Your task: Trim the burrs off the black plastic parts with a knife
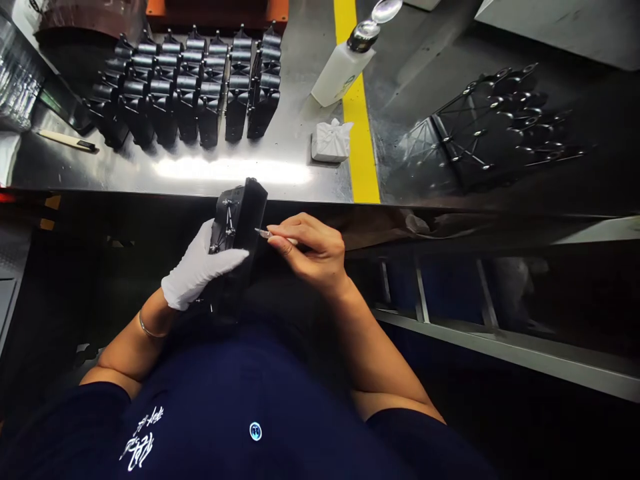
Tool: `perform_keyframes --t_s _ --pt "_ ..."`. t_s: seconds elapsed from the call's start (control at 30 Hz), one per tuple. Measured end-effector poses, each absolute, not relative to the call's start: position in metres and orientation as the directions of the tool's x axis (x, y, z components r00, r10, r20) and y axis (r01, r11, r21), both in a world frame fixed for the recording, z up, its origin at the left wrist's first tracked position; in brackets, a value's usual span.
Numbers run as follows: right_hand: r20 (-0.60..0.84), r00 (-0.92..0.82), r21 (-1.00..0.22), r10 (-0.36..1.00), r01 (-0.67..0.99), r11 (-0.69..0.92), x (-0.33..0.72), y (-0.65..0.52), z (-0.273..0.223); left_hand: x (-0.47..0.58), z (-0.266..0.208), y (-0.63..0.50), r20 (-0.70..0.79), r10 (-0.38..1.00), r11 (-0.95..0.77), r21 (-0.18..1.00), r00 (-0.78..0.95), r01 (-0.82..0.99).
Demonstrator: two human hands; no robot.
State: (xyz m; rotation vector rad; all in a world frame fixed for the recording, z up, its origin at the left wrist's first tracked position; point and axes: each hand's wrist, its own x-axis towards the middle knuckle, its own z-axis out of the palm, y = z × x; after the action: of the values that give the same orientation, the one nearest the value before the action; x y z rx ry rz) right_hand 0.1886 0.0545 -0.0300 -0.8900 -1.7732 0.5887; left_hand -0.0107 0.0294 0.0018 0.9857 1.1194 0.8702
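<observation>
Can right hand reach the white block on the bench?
Probably yes: the white block sits near the bench edge and nothing visible blocks the right hand, though it holds a slim tool.

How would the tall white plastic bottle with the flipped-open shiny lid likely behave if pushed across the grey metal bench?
The white plastic bottle would probably tip if pushed near its top, being taller than it is wide. A low push might instead slide it over the smooth, shiny metal bench. Its raised silver lid could wobble or catch.
</observation>
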Motion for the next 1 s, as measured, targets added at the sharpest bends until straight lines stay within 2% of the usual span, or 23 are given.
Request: perform_keyframes --t_s 0.1,0.2,0.37,0.47,0.67,0.77,0.83,0.9,1.0 --pt "0.545 -0.118 -0.740 0.830 0.398 0.542 0.199 0.074 -0.030 -0.015 0.000 0.023 -0.369 0.874 0.389 0.921 0.317 -0.001" --pt "0.508 -0.123 -0.730 0.853 0.464 0.501 0.209 0.080 -0.025 -0.024 -0.004 0.020 -0.440 0.767 0.495 0.869 0.468 0.006" --pt "0.463 -0.390 -0.701 0.796 0.388 0.598 0.223 0.069 -0.002 -0.037 -0.008 0.021 -0.493 0.647 0.647 0.758 0.583 -0.077" --pt "0.400 -0.545 -0.673 0.737 0.371 0.640 0.230 0.067 0.011 -0.039 -0.005 0.023 -0.485 0.618 0.671 0.736 0.619 -0.094" --pt "0.313 -0.695 -0.598 0.648 0.386 0.702 0.238 0.078 0.025 -0.041 -0.007 0.028 -0.529 0.528 0.685 0.728 0.665 0.036" --pt "0.305 -0.734 -0.563 0.606 0.374 0.737 0.240 0.085 0.023 -0.044 -0.012 0.024 -0.574 0.394 0.767 0.635 0.718 0.087" --pt "0.324 -0.729 -0.568 0.603 0.359 0.740 0.239 0.086 0.017 -0.045 -0.016 0.019 -0.574 0.287 0.835 0.543 0.767 0.094" --pt "0.368 -0.676 -0.625 0.638 0.328 0.708 0.233 0.085 0.006 -0.044 -0.019 0.015 -0.542 0.245 0.876 0.480 0.804 0.057" --pt "0.454 -0.432 -0.742 0.780 0.302 0.599 0.218 0.078 -0.011 -0.038 -0.021 0.015 -0.506 0.326 0.863 0.505 0.799 -0.032"
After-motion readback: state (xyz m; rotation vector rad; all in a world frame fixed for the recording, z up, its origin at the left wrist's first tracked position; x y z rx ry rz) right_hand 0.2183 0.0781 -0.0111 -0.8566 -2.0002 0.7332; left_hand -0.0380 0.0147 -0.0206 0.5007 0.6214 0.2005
